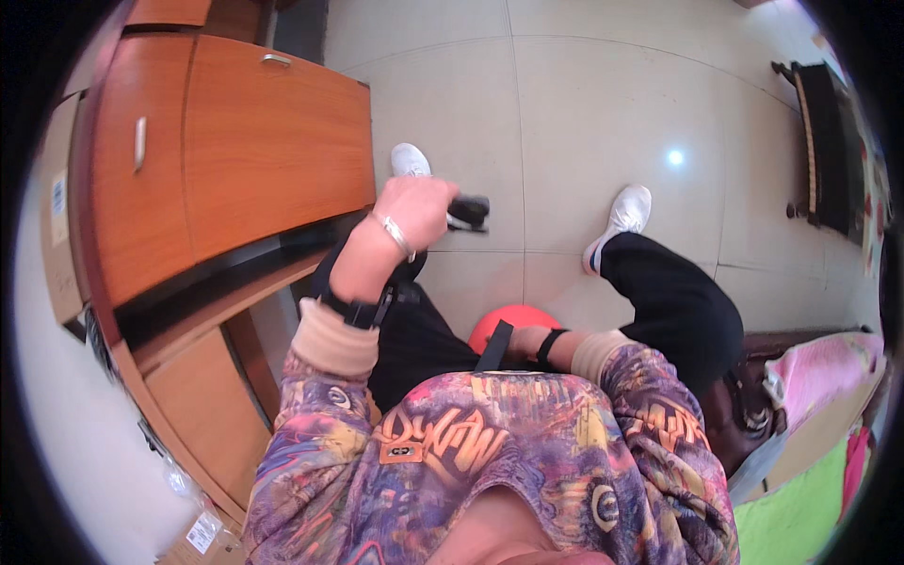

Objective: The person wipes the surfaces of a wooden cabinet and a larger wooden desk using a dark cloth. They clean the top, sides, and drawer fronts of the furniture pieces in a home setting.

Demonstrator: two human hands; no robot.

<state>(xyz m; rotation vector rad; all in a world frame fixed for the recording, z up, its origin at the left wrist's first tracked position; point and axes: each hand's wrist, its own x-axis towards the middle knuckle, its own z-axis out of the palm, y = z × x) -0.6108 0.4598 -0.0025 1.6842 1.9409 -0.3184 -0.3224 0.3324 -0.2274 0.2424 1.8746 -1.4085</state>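
My left hand, with a bracelet at the wrist, is raised over my left leg and closed round a small black object. Blur keeps me from telling what kind of object it is. Close in front of my waist is my right hand, low against a round red object. A flat black strip stands slanted beside its fingers. The strip and the shirt partly hide that hand, so its grip cannot be made out.
An orange-brown wooden cabinet with metal handles stands at the left, above an open wooden shelf. White shoes rest on the tiled floor. At the right are a black piece of furniture, a brown bag and a pink cloth.
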